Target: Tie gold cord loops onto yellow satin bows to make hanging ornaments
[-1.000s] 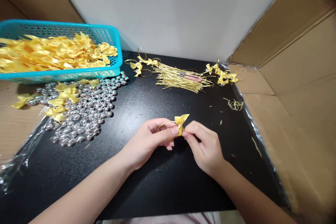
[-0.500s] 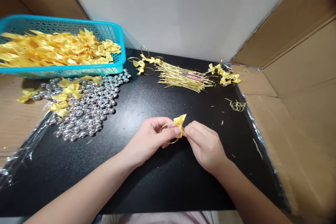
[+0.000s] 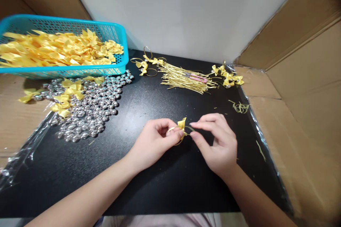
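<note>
Above the table's near middle, my left hand (image 3: pixel 157 142) pinches a yellow ribbon bow (image 3: pixel 181 124) between thumb and fingers. Thin gold wire (image 3: pixel 189 128) runs from the bow, curving out to the right, and part of it loops by my left fingers. My right hand (image 3: pixel 217 142) is just right of the bow, thumb and index finger spread apart around the wire's end. Whether a fingertip touches the wire is hard to see. The bow's knot is partly hidden by my left thumb.
A turquoise basket (image 3: pixel 101 67) of yellow bows stands at the back left. Silver beads (image 3: pixel 90 113) and several bows lie before it. Further back are gold wire strips (image 3: pixel 181 81), pink-handled snips (image 3: pixel 198 78) and finished bow pieces (image 3: pixel 229 78). Wire scraps (image 3: pixel 240 107) lie right.
My right hand has let go beside the bow, drawn slightly right and spread its fingers. A curve of wire now shows between the hands. My left hand keeps its pinch.
</note>
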The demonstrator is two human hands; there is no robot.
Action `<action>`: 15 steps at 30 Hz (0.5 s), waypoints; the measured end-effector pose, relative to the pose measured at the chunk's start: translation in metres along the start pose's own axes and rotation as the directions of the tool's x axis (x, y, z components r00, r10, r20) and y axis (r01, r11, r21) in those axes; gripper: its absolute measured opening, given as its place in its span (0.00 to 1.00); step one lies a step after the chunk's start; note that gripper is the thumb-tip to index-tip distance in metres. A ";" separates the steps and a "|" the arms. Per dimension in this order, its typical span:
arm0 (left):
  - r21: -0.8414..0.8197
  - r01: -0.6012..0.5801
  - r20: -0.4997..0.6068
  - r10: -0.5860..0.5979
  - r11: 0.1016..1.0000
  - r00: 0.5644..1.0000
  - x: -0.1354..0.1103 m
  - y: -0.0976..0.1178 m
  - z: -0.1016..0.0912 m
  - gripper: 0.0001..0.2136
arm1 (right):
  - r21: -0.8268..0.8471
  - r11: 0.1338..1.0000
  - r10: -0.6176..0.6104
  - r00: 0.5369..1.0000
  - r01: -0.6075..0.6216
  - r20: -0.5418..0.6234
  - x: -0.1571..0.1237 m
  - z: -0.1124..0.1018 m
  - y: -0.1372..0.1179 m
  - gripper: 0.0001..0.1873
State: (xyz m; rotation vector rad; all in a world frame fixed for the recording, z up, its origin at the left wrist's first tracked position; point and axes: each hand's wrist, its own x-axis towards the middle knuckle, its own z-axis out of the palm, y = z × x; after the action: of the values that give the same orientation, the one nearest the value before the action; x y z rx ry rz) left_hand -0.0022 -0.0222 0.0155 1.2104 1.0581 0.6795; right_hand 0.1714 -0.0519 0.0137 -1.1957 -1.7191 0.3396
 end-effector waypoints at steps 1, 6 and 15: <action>0.038 -0.031 -0.028 0.032 0.999 0.999 -0.001 0.000 0.001 0.12 | -0.009 1.000 -0.009 1.000 0.009 -0.002 0.000 0.001 -0.001 0.05; 0.362 -0.248 -0.118 0.308 0.899 0.944 -0.003 -0.003 0.001 0.07 | 0.007 0.999 0.049 0.999 -0.049 0.018 -0.003 0.010 -0.006 0.03; 0.445 -0.311 -0.058 0.374 0.840 0.926 -0.004 -0.004 0.000 0.08 | 0.008 1.000 -0.003 0.998 0.003 0.056 -0.001 0.010 0.000 0.06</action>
State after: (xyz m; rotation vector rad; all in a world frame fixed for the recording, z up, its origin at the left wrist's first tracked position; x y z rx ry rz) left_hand -0.0040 -0.0270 0.0125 1.7882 1.1585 0.8466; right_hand 0.1627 -0.0499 0.0084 -1.1879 -1.7662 0.3806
